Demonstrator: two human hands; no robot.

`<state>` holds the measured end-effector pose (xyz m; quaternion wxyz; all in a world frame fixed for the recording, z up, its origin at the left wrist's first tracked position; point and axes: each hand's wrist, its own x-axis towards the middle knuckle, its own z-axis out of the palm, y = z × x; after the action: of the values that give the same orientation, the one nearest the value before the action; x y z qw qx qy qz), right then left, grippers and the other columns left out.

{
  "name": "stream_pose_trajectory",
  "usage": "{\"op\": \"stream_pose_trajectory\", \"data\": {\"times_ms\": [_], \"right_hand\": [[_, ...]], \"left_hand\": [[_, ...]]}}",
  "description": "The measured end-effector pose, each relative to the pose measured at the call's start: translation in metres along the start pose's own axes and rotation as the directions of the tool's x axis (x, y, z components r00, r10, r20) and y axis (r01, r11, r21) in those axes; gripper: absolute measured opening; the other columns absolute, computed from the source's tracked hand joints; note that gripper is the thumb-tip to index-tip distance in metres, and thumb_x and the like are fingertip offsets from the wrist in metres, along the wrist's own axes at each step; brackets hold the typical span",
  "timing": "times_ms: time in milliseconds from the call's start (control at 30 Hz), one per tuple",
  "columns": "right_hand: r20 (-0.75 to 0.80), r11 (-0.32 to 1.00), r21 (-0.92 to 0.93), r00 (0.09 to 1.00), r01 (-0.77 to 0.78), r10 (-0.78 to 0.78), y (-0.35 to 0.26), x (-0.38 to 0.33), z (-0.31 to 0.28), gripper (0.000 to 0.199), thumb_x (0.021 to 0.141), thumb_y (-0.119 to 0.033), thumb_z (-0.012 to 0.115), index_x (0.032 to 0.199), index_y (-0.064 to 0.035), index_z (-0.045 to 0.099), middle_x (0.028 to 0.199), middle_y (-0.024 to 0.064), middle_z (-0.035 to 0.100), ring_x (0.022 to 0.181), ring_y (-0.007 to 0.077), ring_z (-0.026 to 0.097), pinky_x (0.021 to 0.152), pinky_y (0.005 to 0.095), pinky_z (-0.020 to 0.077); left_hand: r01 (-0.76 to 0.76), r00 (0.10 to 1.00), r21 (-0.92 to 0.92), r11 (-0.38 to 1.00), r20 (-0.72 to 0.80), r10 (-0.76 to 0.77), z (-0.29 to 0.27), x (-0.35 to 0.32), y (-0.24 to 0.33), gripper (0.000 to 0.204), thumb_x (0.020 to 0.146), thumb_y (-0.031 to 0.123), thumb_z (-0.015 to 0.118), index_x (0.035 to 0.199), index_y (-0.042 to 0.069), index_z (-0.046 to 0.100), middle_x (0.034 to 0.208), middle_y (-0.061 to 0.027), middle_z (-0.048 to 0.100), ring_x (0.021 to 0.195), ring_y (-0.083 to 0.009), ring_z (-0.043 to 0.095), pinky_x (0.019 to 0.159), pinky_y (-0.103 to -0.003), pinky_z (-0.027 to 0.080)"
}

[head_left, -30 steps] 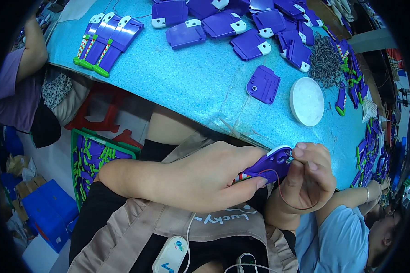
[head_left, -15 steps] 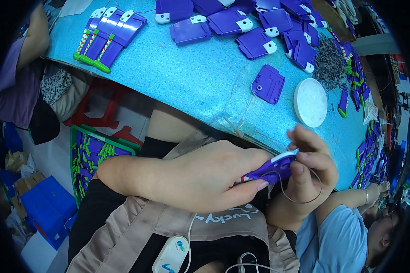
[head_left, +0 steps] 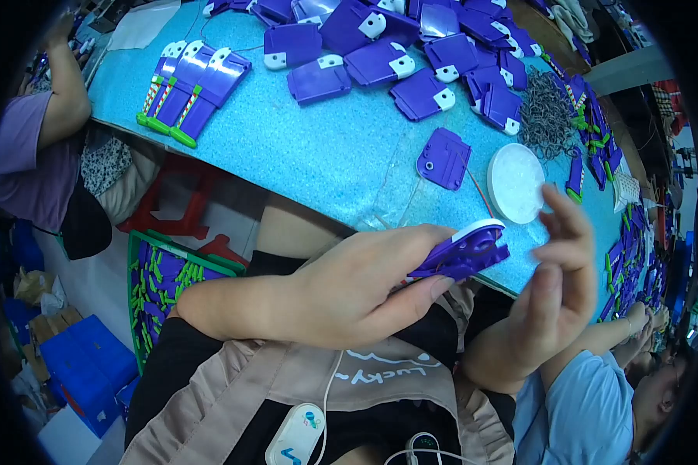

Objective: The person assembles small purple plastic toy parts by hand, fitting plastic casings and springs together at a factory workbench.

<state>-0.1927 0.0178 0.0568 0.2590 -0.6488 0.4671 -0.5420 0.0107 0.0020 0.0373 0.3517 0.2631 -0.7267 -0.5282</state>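
Note:
My left hand is closed around a purple plastic casing with a white curved edge, held just off the table's near edge. A thin reddish wire sticks up from the casing toward the table. To its right, my right hand is apart from it, fingers spread and slightly blurred, with nothing visible in them. Beyond the hands, a loose purple plate with a small round fitting lies on the blue table. A white round dish stands beside that plate.
Purple panels with white corners are heaped at the back. A tangle of small grey metal pieces lies right of them. Three purple pieces with green ends rest at far left. A green crate stands lower left; co-workers sit at both sides.
My right hand has let go of the casing and moved right, its fingers opening. The wire, looped below the casing before, now points up from it. The view has shifted slightly.

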Motion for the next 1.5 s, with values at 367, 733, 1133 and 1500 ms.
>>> {"op": "stream_pose_trajectory", "data": {"times_ms": [367,733,1133,1500], "right_hand": [[0.216,0.918,-0.369,0.974,0.142,-0.064,0.002,-0.007,0.030,0.022,0.059,-0.005,0.074,0.078,-0.0068,0.062,0.118,0.0208,0.052,0.117,0.0401,0.041,0.097,0.0454,0.0295],[0.144,0.810,-0.538,0.972,0.233,-0.184,-0.004,-0.008,0.038,0.020,0.057,-0.004,0.073,0.070,-0.0081,0.059,0.114,0.0162,0.055,0.117,0.0395,0.042,0.093,0.0456,0.0342],[0.304,0.872,0.347,0.921,-0.345,0.243,0.008,-0.005,0.020,0.053,0.063,0.003,0.072,0.105,-0.0043,0.039,0.090,0.0058,0.049,0.089,0.0144,0.050,0.092,0.0338,0.0376],[-0.140,0.950,-0.212,0.969,-0.230,0.204,0.041,0.015,-0.034,0.044,0.073,-0.013,0.068,0.113,-0.0002,0.054,0.102,0.0094,0.055,0.093,0.0198,0.054,0.079,0.0312,0.0425]], "left_hand": [[0.000,0.988,0.170,0.985,-0.151,0.026,0.023,0.003,-0.015,0.040,0.078,0.001,0.053,0.114,-0.009,0.040,0.093,-0.0245,0.054,0.081,-0.0408,0.055,0.066,-0.043,0.045],[-0.006,0.984,0.209,0.978,-0.175,0.044,0.021,0.004,-0.015,0.037,0.076,0.001,0.055,0.111,-0.007,0.045,0.089,-0.0209,0.055,0.077,-0.0380,0.056,0.063,-0.042,0.045],[0.055,0.987,-0.042,0.998,0.155,-0.048,0.006,0.004,-0.011,0.019,0.081,0.009,0.057,0.096,-0.001,0.051,0.080,-0.0180,0.057,0.074,-0.0374,0.057,0.060,-0.042,0.043],[0.278,0.943,-0.374,0.885,-0.071,-0.326,0.004,-0.007,-0.012,0.030,0.087,0.011,0.056,0.112,-0.003,0.050,0.093,-0.0105,0.063,0.069,-0.0084,0.058,0.061,-0.023,0.048]]}}
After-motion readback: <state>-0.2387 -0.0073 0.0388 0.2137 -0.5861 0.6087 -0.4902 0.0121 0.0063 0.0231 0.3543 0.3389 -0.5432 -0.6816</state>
